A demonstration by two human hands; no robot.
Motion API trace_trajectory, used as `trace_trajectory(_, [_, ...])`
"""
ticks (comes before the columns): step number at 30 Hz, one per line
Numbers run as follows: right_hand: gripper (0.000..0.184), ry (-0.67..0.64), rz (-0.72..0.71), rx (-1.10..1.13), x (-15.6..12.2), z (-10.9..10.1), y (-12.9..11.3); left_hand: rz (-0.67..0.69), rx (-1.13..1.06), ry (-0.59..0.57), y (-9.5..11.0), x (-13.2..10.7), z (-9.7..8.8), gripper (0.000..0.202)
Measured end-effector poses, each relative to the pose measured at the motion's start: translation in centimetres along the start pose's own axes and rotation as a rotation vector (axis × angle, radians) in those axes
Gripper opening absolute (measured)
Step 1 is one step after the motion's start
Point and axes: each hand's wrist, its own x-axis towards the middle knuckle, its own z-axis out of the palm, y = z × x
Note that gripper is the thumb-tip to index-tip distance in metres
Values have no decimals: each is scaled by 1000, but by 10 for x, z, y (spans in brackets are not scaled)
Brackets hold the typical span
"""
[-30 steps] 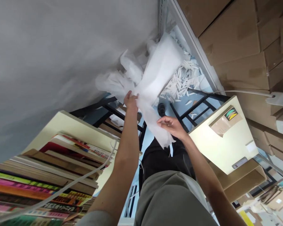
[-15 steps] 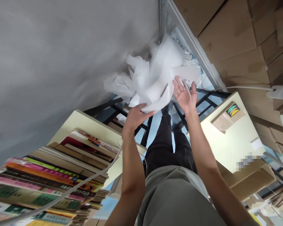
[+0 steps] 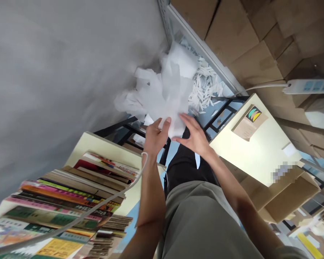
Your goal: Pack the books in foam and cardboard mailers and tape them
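The soft white sheet (image 3: pixel 175 91) lies on the far side of both hands, its long way running from near to far. Its near end sits between them, so neither is clearly nearer. The left hand (image 3: pixel 154 136) is partly curled, thumb up, at the sheet's left edge; I can't tell if it grips. The right hand (image 3: pixel 194 136) is wide open, fingertips by the right edge. More white stuff bunches up by the grey wall (image 3: pixel 70 72). Paper bits (image 3: pixel 204 86) lie far right on the blue floor (image 3: pixel 173 148). Books (image 3: pixel 78 201) sit near left, brown boxes (image 3: pixel 240 43) far right.
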Motion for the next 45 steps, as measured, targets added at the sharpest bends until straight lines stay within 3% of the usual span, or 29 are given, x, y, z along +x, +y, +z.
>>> trace_trajectory(3, [46, 97, 27, 28, -24, -2, -13, 141, -17, -75, 41, -20, 14, 64])
trace_trajectory(7, [26, 329, 108, 316, -54, -29, -9, 338, -141, -4, 77, -44, 35, 65])
trace_trajectory(11, [26, 520, 209, 628, -100, -86, 16, 463, 3, 83, 76, -54, 54, 65])
trace_trajectory(15, [27, 691, 319, 897, -165, -143, 75, 535, 277, -53, 60, -65, 86, 78])
trace_trajectory(19, [25, 879, 389, 995, -240, -177, 155, 554, 559, -267, 49, -95, 147, 97])
trace_trajectory(24, [36, 977, 520, 958, -323, -198, 253, 587, 762, -494, 33, -129, 249, 111])
trace_trajectory(28, [43, 1005, 705, 775, -367, -209, 314, 573, 820, -550, 17, -134, 321, 107])
trace_trajectory(31, [50, 1038, 733, 657, -389, -219, 341, 582, 812, -525, 10, -132, 356, 93])
trace_trajectory(35, [56, 1102, 748, 483, -411, -233, 352, 605, 778, -432, 10, -130, 376, 60])
trace_trajectory(39, [61, 1192, 649, 176, -419, -242, 338, 604, 721, -323, 15, -129, 383, 22])
trace_trajectory(42, [54, 1080, 467, -9, -411, -242, 318, 654, 686, -275, 25, -133, 384, 6])
trace_trajectory(45, [42, 868, 348, -129, -393, -234, 296, 676, 657, -280, 45, -147, 380, 8])
